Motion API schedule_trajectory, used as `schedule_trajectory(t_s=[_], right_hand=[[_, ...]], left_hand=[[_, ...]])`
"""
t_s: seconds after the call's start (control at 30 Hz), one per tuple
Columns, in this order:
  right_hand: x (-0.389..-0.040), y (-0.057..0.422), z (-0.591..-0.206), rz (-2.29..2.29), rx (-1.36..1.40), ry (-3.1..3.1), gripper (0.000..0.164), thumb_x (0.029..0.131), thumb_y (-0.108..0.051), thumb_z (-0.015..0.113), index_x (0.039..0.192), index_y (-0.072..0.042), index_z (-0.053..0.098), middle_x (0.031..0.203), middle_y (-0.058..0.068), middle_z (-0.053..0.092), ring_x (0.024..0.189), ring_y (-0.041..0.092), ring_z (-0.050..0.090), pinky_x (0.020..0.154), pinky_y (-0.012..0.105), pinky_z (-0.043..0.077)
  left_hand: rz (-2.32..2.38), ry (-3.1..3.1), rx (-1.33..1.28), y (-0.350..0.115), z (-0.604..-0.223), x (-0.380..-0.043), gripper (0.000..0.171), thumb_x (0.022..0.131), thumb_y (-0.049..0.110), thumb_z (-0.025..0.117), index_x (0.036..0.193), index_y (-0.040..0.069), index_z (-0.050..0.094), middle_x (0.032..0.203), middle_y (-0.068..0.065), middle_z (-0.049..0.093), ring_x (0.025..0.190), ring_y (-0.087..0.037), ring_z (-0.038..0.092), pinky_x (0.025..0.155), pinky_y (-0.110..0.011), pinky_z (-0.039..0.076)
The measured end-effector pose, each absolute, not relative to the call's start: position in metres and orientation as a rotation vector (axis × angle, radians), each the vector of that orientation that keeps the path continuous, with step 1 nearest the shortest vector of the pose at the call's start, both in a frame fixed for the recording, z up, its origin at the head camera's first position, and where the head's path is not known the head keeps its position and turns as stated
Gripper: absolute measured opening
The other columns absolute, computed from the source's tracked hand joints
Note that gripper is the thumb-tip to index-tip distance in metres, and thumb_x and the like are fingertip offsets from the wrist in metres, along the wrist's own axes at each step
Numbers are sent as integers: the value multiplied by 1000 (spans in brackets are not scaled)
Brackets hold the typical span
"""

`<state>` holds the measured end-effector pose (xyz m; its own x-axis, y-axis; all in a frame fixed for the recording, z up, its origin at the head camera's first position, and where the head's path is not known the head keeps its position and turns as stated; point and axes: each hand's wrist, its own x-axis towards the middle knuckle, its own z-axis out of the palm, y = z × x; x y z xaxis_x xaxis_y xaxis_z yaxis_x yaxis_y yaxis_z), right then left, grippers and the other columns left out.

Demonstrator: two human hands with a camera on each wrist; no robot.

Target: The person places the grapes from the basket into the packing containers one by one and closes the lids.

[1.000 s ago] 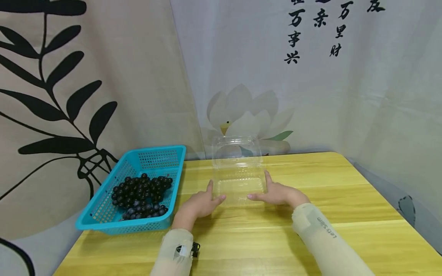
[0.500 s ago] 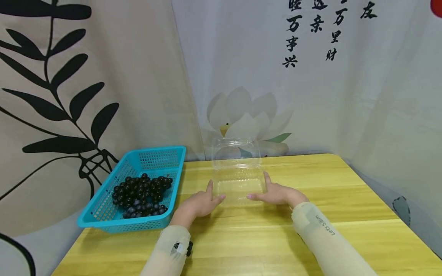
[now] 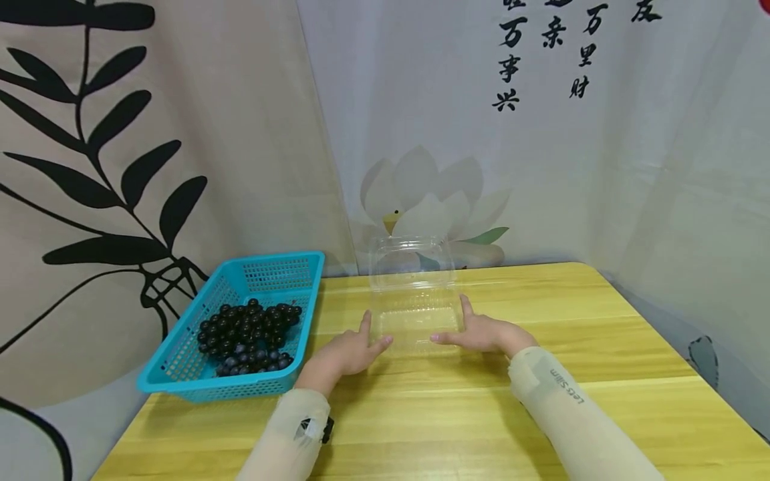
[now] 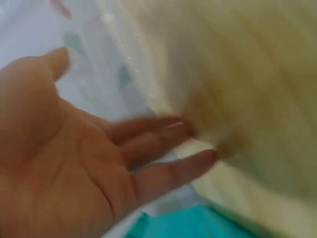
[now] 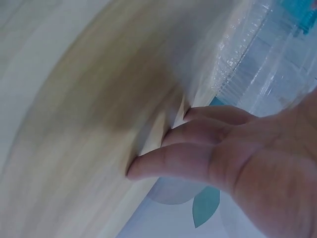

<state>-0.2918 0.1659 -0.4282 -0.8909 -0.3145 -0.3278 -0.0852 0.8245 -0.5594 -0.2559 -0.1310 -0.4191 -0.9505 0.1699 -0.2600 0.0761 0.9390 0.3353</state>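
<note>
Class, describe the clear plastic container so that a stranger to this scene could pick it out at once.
Find the yellowish wooden table, then the person's bare left hand and right hand. Between them, toward the far edge, stands the clear, rectangular plastic container with its lid raised. Unlike the blue perforated plastic basket of round dark grapes, it is see-through.

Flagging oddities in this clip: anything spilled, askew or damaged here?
Nothing stands out. The dark grapes lie inside the turquoise basket, none visibly spilled on the wooden table. The clear clamshell container stands open between the left hand and right hand; its transparency makes small cracks hard to rule out.
</note>
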Motion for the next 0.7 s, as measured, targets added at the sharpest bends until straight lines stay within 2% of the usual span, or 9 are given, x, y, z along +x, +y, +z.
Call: schedule_trajectory(t_s=[0.13, 0.27, 0.4, 0.57, 0.7], right_hand=[[-293, 167, -428, -786, -294, 2590, 143, 85, -88, 61, 167, -8, -25, 153, 34, 54, 142, 50, 55, 119, 67, 41], [-293, 168, -429, -793, -293, 2583, 143, 85, -87, 62, 167, -8, -24, 156, 34, 51, 144, 51, 53, 120, 67, 40], [-293, 169, -428, -799, -283, 2570, 143, 85, -87, 61, 167, -9, -26, 156, 33, 52, 144, 50, 54, 121, 66, 40], [-294, 169, -426, -814, -285, 2555, 142, 86, -86, 62, 166, -9, -27, 155, 31, 54, 144, 48, 54, 121, 65, 40], [-293, 168, -426, -816, -290, 2551, 142, 87, -85, 62, 166, -9, -27, 153, 29, 57, 144, 46, 55, 121, 63, 41]], left_hand=[[454, 2795, 196, -124, -406, -246, 100, 105, 69, 46, 173, 14, -1, 156, -30, 53, 138, -48, 60, 116, -64, 47], [398, 2817, 290, -116, -373, -227, 93, 103, 68, 52, 173, 19, 13, 170, -27, 35, 147, -50, 50, 119, -67, 44], [181, 2922, 438, -118, -334, -221, 80, 106, 64, 50, 170, 20, 30, 168, -19, 43, 150, -43, 49, 119, -63, 45], [-222, 3062, 539, -137, -301, -227, 65, 110, 52, 53, 161, 14, 47, 158, -17, 57, 146, -40, 54, 113, -60, 52], [-305, 3018, 448, -165, -283, -239, 64, 110, 47, 54, 163, 12, 45, 159, -19, 55, 147, -44, 52, 110, -64, 52]])
